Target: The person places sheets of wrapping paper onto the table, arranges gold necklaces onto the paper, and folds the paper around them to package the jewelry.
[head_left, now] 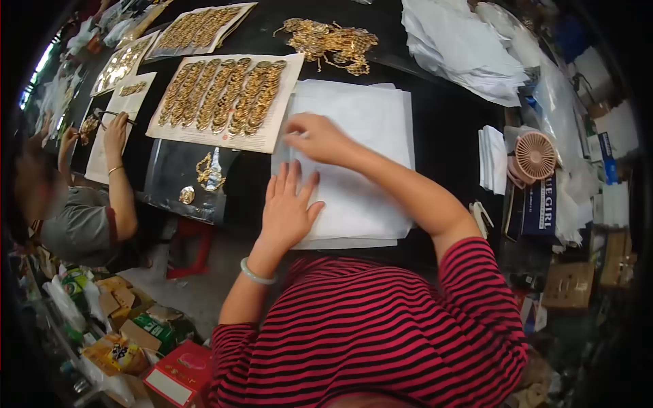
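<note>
A stack of white paper sheets (360, 136) lies on the black table in front of me. My left hand (289, 211) rests flat on the stack's lower left part, fingers spread, holding nothing. Above it, my right hand (318, 139) is over the stack's upper left side, slightly blurred, with its fingers curled inward. Whatever those fingers pinch, if anything, is hidden. Just left of the right hand is a card with rows of gold-coloured chains (224, 98).
A heap of loose gold-coloured chains (330, 44) sits at the back. Crumpled white paper (459, 47) and a pink fan (535, 155) are on the right. At left, a co-worker's hand (117, 132) works with dark tweezers. Small gold pieces (207, 173) lie on clear plastic.
</note>
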Demonstrator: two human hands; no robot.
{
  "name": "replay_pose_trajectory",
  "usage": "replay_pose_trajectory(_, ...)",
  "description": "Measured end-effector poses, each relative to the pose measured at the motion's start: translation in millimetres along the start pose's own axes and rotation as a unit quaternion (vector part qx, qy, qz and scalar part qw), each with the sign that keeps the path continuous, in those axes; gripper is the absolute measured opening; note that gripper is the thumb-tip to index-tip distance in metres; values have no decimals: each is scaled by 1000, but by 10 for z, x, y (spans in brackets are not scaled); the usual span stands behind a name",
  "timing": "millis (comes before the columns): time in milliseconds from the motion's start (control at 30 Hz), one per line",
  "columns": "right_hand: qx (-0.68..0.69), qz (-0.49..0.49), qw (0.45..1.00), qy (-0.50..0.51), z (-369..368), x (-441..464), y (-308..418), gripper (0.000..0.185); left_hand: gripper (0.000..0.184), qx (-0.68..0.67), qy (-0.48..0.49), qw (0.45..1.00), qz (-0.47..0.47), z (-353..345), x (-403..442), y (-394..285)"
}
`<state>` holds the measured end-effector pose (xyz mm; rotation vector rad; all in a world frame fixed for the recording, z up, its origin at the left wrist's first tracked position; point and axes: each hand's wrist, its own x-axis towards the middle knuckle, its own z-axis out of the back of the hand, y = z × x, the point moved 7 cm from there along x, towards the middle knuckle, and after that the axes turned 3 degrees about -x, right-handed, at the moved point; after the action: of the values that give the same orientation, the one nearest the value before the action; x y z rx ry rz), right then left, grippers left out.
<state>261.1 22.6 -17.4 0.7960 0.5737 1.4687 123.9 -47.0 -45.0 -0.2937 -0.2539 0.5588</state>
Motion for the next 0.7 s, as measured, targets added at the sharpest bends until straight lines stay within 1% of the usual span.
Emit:
replay_pose_trajectory(33,-122,35,991,-45,224,-180,-159,23,59,-2,-4,1000,-2,14,3,-2)
replay_pose_trajectory(100,-185,40,977,-97,592,-591,-347,31,59,-8,-4,1000,-7,21,33,-7)
replay_pose_trajectory(133,-187,33,977,-97,698,-732,-518,31,59,-4,-3,1000,-9,20,59,-11)
replay_pose_trajectory(200,-324,89,936,-110,797,-985,-784,35,58,6,0,1000,-8,1,95,-25)
replay_pose_trajectory(233,-320,87,937,-108,863,-1047,-914,35,58,6,4,1000,-6,-7,112,-30)
replay_pose_trajectory(300,-371,-46,911,-172,1150,-1052,-1281,38,59,9,2,1000,-16,1,163,-46)
replay_pose_trajectory(333,-365,-45,914,-171,1214,-1032,-1403,38,60,12,4,1000,-22,1,153,-50)
replay_pose_trajectory(367,-325,-60,920,-211,1334,-1026,-1520,38,60,18,9,1000,-21,0,135,-36)
replay_pose_trajectory(400,-285,-76,921,-255,1426,-1015,-1634,38,60,2,-42,999,9,82,140,31)
replay_pose_trajectory(433,-281,-79,920,-261,1476,-951,-1591,38,61,-14,-94,995,38,160,153,97)
replay_pose_trajectory(467,-173,-158,920,-314,1601,-969,-1682,40,61,-31,-143,987,64,223,155,161)
replay_pose_trajectory(500,-61,-236,900,-361,1664,-1019,-1769,42,61,-28,-136,989,57,195,173,181)
replay_pose_trajectory(533,-56,-243,896,-366,1684,-970,-1780,42,60,-50,-155,983,81,180,168,260)
replay_pose_trajectory(600,-43,-301,890,-340,1651,-874,-1852,47,58,-95,-193,968,128,161,158,388)
replay_pose_trajectory(633,-39,-303,886,-350,1634,-848,-1825,47,58,-91,-192,970,118,151,212,367)
replay_pose_trajectory(700,-84,-314,900,-292,1535,-678,-1747,52,55,-197,-179,951,156,79,305,366)
